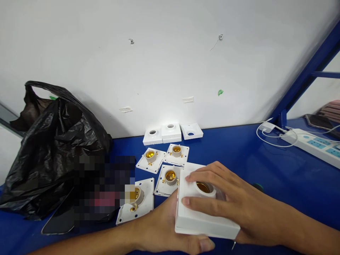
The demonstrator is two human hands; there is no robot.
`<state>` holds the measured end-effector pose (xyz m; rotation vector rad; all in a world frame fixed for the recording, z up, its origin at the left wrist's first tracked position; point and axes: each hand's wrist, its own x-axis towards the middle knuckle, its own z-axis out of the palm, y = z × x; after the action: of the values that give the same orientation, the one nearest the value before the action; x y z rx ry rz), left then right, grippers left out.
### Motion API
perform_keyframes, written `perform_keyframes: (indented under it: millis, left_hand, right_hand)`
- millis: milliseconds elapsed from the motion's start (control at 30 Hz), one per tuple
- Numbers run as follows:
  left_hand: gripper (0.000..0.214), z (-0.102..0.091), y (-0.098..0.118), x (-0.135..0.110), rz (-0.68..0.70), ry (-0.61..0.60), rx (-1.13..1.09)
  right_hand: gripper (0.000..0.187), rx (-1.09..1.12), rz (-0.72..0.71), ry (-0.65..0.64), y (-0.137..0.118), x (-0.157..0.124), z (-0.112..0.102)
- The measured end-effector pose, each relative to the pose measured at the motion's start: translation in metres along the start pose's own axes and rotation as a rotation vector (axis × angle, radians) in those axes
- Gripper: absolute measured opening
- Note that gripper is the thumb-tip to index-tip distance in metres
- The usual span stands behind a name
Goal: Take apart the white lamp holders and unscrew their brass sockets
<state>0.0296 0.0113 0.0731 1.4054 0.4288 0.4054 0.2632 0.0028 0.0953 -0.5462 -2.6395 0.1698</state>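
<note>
Both my hands hold one white square lamp socket (196,216) with a brass-lined screw collar on top. My left hand (164,233) cups it from below, thumb along its near edge. My right hand (236,202) lies over its top, fingers pressed around the collar. Just beyond it, several white base plates with brass socket inserts (151,159) lie face up on the blue table (239,152).
Three white square covers (171,132) line the wall behind the base plates. A black plastic bag (50,148) sits at the left, with a dark phone (57,223) lying in front of it. A white power strip (316,145) with cables lies at the far right beside a blue frame post.
</note>
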Motion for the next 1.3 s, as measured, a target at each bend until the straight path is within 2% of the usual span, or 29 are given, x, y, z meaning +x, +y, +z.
perform_keyframes:
  millis: [133,433,633,800,1000,1100,1300]
  left_hand:
    - [0.049,0.000,0.000,0.002,0.072,0.012,-0.047]
    - [0.038,0.001,0.000,0.002,0.052,-0.001,-0.031]
    - [0.042,0.001,0.000,0.003,0.041,0.001,-0.084]
    - [0.037,0.001,0.000,0.002,0.048,-0.013,-0.095]
    - [0.056,0.001,0.000,0.003,0.037,0.018,-0.084]
    - [0.061,0.000,0.001,0.004,0.057,0.014,-0.071]
    - [0.050,0.000,0.005,0.006,0.054,-0.018,-0.057]
  right_hand:
    - [0.072,-0.009,0.007,-0.003,-0.001,-0.001,-0.001]
    - [0.074,-0.032,0.018,-0.024,-0.003,-0.001,-0.001]
    - [0.080,-0.052,0.019,-0.053,-0.003,0.000,-0.003]
    - [0.082,-0.067,0.026,-0.058,-0.004,0.000,-0.004]
    - [0.085,-0.093,0.034,-0.075,-0.007,-0.001,-0.006]
    - [0.080,-0.106,0.036,-0.082,-0.008,0.000,-0.008]
    - [0.063,-0.127,0.033,-0.072,-0.011,0.002,-0.009]
